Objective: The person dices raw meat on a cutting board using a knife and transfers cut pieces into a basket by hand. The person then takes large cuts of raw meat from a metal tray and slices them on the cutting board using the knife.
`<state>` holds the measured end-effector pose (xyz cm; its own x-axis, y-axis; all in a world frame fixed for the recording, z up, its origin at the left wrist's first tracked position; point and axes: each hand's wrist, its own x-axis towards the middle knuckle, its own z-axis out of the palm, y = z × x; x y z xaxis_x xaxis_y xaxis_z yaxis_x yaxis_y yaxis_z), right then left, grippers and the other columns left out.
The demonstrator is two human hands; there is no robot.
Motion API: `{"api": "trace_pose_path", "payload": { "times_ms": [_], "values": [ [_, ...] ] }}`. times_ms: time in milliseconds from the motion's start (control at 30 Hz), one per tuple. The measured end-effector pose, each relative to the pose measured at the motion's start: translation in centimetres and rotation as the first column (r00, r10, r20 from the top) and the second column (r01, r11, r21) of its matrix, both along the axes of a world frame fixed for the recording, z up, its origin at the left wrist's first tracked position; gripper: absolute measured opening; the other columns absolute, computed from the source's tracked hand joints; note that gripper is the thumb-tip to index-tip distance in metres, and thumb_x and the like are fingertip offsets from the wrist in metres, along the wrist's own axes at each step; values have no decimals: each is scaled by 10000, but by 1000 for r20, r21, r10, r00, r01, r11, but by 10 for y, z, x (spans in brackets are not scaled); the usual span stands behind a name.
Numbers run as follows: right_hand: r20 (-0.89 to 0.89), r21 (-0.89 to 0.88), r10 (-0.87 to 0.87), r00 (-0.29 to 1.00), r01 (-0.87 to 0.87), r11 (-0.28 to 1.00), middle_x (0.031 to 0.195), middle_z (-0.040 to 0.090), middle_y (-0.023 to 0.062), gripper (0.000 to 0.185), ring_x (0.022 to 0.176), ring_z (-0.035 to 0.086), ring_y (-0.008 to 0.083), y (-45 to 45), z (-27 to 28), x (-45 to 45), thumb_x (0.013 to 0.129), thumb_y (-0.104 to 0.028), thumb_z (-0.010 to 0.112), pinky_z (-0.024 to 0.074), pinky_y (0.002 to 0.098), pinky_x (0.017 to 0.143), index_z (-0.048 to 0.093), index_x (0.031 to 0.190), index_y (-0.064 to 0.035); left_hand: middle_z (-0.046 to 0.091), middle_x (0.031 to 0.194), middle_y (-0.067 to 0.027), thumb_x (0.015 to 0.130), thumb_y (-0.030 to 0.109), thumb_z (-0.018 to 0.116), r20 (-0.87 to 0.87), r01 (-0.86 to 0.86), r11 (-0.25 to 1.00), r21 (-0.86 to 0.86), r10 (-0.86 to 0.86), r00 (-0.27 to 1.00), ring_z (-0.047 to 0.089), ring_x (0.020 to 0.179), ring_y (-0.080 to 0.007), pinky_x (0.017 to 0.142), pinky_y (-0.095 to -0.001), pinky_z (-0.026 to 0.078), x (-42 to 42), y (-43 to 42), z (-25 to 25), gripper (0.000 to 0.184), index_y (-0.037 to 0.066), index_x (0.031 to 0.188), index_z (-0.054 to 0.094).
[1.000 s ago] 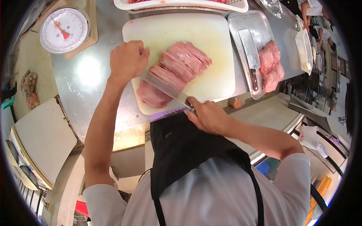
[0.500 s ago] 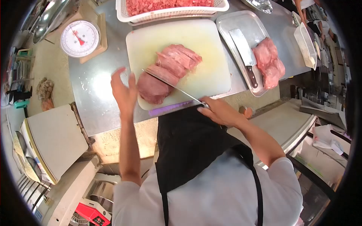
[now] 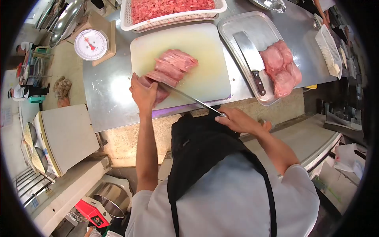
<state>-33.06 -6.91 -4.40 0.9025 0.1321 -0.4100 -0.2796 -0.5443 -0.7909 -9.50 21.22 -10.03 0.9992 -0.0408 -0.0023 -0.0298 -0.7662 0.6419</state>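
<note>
A piece of raw meat [image 3: 170, 66], partly cut into slices, lies on the white cutting board [image 3: 209, 51]. At the meat's near left end, my left hand [image 3: 143, 93] is closed over it, thumb toward the blade, covering part of that end. My right hand [image 3: 237, 120] grips the handle of a long, thin-bladed knife [image 3: 193, 99]. Its blade points up and left, and the tip end lies against the meat beside my left thumb. How deep the edge sits in the meat I cannot tell.
Right of the board, a metal tray [image 3: 249, 20] holds a cleaver [image 3: 249, 50] and more raw meat [image 3: 281, 69]. A white basket [image 3: 173, 19] of diced meat stands behind the board. A dial scale [image 3: 91, 45] is at the left, and a white perforated basket [image 3: 328, 51] at the far right.
My left hand has come from beside the board onto the meat's left end and closed on it. The knife stays in my right hand, its blade against the meat. The view has shifted slightly.
</note>
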Motion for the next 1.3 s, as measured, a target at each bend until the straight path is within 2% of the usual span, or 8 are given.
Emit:
{"api": "trace_pose_path", "payload": {
  "times_ms": [100, 400, 533, 667, 867, 900, 1200, 1300],
  "values": [
    [-90, -13, 58, 994, -59, 998, 891, 688, 223, 429, 853, 684, 393, -22, 11, -4, 1041, -383, 617, 522, 451, 791, 660, 1230, -1, 493, 1489, -300, 733, 266, 812, 97, 124, 966, 226, -149, 984, 469, 1375, -448, 1172, -493, 392, -11, 25, -8, 949, -73, 1516, 396],
    [8, 142, -138, 990, 135, 981, 860, 696, 226, 457, 850, 686, 422, -66, 18, -56, 1010, -385, 674, 535, 476, 784, 649, 1323, -54, 645, 1271, -216, 726, 351, 854, -316, -250, 936, -247, 166, 934, 634, 1156, -317, 1021, -412, 509, -43, 102, -9, 906, -94, 1431, 502],
    [74, 211, -438, 896, 415, 885, 779, 655, 185, 457, 774, 684, 325, -92, 17, -92, 1003, -334, 699, 532, 422, 745, 640, 1338, -29, 649, 1310, -155, 783, 193, 789, -188, -264, 886, -380, 206, 960, 633, 1202, -299, 1071, -431, 491, -67, 53, 39, 619, -4, 1347, 628],
    [-12, 236, -687, 727, 670, 704, 634, 581, 80, 453, 561, 599, 153, -120, 10, -109, 1018, -297, 688, 492, 343, 566, 627, 1333, 22, 647, 1330, -159, 780, 232, 823, 7, 161, 931, -327, -168, 986, 623, 1239, -305, 1097, -411, 462, -58, -86, 84, 684, 1, 1378, 584],
    [81, 260, -830, 551, 792, 552, 614, 568, 38, 350, 504, 547, 112, -141, 16, -105, 1047, -264, 634, 438, 299, 489, 644, 1235, 31, 686, 1166, -218, 701, 390, 872, 199, 639, 766, -67, -618, 761, 660, 1130, -402, 981, -474, 525, -23, -306, 11, 709, 34, 1252, 603],
    [82, 316, -848, 524, 793, 521, 609, 561, 24, 329, 504, 538, 107, -139, 10, -109, 1053, -273, 614, 420, 291, 478, 648, 1192, 23, 679, 1179, -217, 723, 398, 854, 12, 609, 789, 80, -611, 791, 661, 1127, -407, 975, -478, 537, -26, -334, 12, 668, 45, 1234, 608],
    [-44, 325, -734, 678, 704, 631, 625, 565, 8, 353, 525, 544, 100, -122, 3, -116, 1025, -269, 658, 442, 275, 499, 644, 1229, 18, 653, 1287, -196, 854, 232, 774, 553, 672, 735, 88, -597, 581, 526, 1338, -410, 1126, -477, 435, -50, -304, -2, 498, 86, 1311, 638],
    [-94, 331, -621, 778, 613, 718, 651, 584, 23, 381, 546, 555, 100, -119, -2, -98, 1020, -276, 682, 452, 278, 510, 638, 1255, 21, 608, 1329, -199, 848, 78, 767, 588, 389, 920, 50, -342, 733, 524, 1304, -384, 1151, -449, 393, -41, -219, 21, 494, 40, 1315, 614]
  ]
}}
